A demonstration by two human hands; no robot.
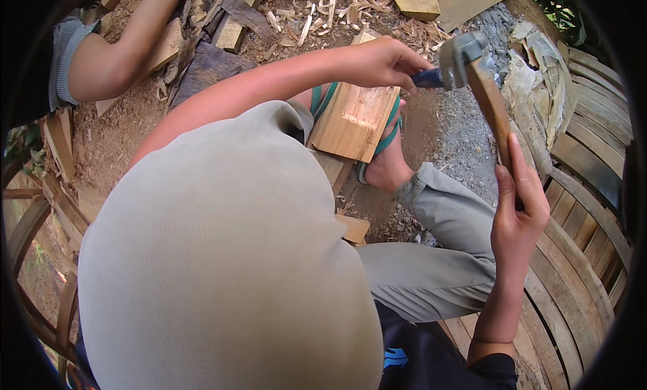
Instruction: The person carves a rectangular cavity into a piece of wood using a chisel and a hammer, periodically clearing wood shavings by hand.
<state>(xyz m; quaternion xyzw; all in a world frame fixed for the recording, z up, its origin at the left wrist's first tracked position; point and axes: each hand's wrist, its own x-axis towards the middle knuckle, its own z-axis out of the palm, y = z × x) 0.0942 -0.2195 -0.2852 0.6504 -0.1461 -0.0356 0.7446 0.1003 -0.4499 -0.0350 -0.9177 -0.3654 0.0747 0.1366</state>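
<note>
My left hand (384, 63) is closed around a tool with a dark blue handle (428, 78), probably a chisel; its blade is hidden. My right hand (520, 194) grips the wooden handle of a hammer (490, 103). The metal hammer head lies right at the end of the blue handle and looks to be touching it. Below my left hand, a wooden block (347, 135) with a rough, pale recess cut in its top rests tilted between my feet, which wear green-strapped sandals (389, 139).
Another person's bent arm (111, 66) reaches in at the upper left, among wood offcuts (212, 70). Wood chips (323, 16) and gravel (465, 140) cover the ground. Slatted boards (566, 282) curve along the right. A large beige cloth-covered shape (222, 242) blocks the lower left.
</note>
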